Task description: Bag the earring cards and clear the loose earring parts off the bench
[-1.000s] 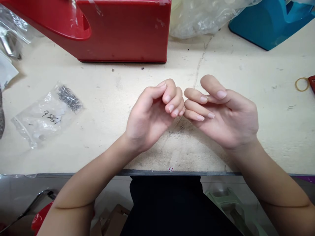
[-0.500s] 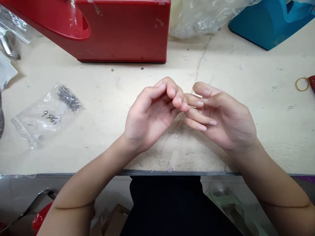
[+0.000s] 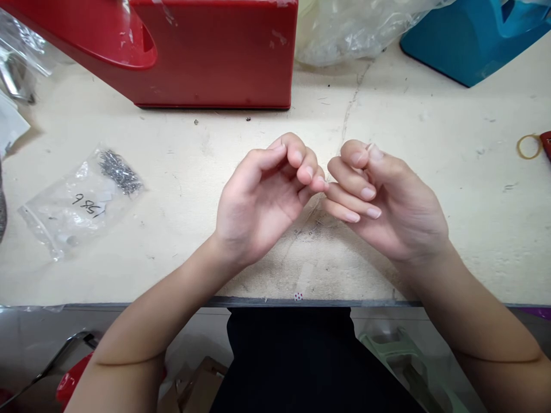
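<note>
Head view: right hand (image 3: 394, 212), fingertips pinched together (any held item unclear), left hand (image 3: 258, 212), fingers curled beside.

On my feed, a red plastic case (image 3: 215, 54) sits at the far side of the bench (image 3: 482, 241), with crumpled clear plastic (image 3: 353, 34) just beside it and a blue plastic block (image 3: 456, 40) further right. A rubber band (image 3: 528, 147) lies near the right edge, touching a red object (image 3: 546, 143).

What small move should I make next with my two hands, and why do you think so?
I would probably close the small gap between your left hand and right hand, slowly. Their fingertips nearly meet above the table, and anything between them is too small to see. The bag of small metal pieces lies away to the left.
</note>
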Available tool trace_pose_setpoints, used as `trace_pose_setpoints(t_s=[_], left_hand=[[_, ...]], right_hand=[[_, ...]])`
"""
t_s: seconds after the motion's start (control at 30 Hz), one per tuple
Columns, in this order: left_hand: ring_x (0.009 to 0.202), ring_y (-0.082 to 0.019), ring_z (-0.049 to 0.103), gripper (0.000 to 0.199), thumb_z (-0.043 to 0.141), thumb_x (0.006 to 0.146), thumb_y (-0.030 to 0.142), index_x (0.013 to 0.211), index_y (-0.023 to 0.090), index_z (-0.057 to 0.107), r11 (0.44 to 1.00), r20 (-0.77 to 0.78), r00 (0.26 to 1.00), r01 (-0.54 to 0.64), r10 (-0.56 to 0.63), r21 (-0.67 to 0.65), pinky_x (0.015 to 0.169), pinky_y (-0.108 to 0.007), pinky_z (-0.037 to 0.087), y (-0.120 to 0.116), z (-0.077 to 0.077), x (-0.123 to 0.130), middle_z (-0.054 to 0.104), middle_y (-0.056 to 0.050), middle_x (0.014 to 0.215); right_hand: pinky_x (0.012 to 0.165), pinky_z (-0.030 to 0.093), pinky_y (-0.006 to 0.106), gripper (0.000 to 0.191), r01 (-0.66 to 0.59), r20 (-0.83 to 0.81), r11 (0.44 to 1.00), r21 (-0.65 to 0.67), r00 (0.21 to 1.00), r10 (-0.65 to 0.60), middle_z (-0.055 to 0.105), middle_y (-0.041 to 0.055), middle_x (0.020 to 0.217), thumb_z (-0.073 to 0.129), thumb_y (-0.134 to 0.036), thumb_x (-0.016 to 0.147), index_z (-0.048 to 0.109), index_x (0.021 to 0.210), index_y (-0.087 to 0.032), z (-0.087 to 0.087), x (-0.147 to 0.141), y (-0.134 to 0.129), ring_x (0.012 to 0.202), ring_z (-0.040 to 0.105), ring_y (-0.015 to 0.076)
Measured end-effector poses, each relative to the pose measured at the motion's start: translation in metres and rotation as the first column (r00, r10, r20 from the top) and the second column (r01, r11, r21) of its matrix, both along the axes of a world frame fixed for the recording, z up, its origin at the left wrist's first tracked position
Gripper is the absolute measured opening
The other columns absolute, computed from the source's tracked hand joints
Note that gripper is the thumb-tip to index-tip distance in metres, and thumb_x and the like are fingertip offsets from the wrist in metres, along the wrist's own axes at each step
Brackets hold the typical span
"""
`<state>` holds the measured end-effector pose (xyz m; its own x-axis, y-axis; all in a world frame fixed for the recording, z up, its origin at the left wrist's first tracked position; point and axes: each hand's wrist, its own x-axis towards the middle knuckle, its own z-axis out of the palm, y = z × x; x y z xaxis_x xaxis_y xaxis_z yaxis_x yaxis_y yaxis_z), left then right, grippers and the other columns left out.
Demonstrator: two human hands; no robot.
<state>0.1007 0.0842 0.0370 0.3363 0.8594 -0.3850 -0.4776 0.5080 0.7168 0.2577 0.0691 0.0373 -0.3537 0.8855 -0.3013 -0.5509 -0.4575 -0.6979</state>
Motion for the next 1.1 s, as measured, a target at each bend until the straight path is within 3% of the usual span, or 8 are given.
trace_pose_setpoints(t_s=[0.23,0.37,0.53,0.77,1.1], left_hand=[[0.084,-0.017,0.069,0.035,0.042,0.102,0.033,0.069,0.021,0.046,0.999,-0.005,1.000,0.000,0.000,-0.036,0.079,-0.028,0.061,0.0008,0.0017,0.0008,0.048,-0.002,0.069],[0.077,-0.015,0.067,0.033,0.040,0.100,0.030,0.069,0.021,0.045,0.999,0.026,1.000,-0.002,0.003,-0.032,0.076,-0.026,0.060,0.0013,0.0019,0.0007,0.046,-0.002,0.068],[0.069,-0.014,0.062,0.029,0.040,0.097,0.023,0.068,0.021,0.044,1.000,0.037,0.999,-0.019,0.020,-0.011,0.072,-0.028,0.059,0.0013,0.0016,0.0003,0.044,-0.001,0.066],[0.062,-0.009,0.055,0.032,0.039,0.096,0.021,0.064,0.020,0.043,0.999,0.207,0.978,-0.028,0.033,-0.028,0.066,-0.019,0.054,0.0001,0.0003,0.0018,0.042,-0.001,0.065],[0.070,-0.016,0.060,0.028,0.042,0.096,0.026,0.068,0.021,0.043,1.000,0.031,1.000,-0.004,0.005,-0.015,0.076,-0.029,0.058,0.0003,-0.0001,0.0004,0.043,-0.002,0.068]], right_hand=[[0.049,0.038,0.019,0.034,-0.025,0.024,0.998,0.050,0.999,0.024,0.027,-0.0099,0.057,0.069,-0.037,0.094,0.045,0.076,-0.022,-0.0014,0.0024,0.0015,0.045,0.025,0.0051],[0.051,0.040,0.018,0.040,-0.031,-0.013,0.998,0.059,0.999,0.031,0.028,-0.0097,0.057,0.068,-0.030,0.094,0.037,0.071,-0.021,-0.0020,0.0026,0.0013,0.046,0.028,0.0043],[0.056,0.045,0.020,0.044,-0.033,-0.021,0.999,0.041,0.999,0.034,0.032,-0.0085,0.059,0.068,-0.035,0.094,0.033,0.070,-0.021,-0.0011,0.0021,0.0026,0.050,0.033,0.0051],[0.062,0.048,0.022,0.042,-0.058,-0.006,0.997,0.049,0.998,0.059,0.032,-0.0076,0.062,0.069,-0.036,0.092,0.034,0.073,-0.022,-0.0018,0.0043,0.0039,0.055,0.037,0.0072],[0.063,0.049,0.020,0.039,-0.077,-0.086,0.995,0.069,0.993,0.083,0.032,-0.0082,0.063,0.072,-0.033,0.092,0.038,0.075,-0.022,-0.0030,0.0049,0.0053,0.056,0.040,0.0057]])
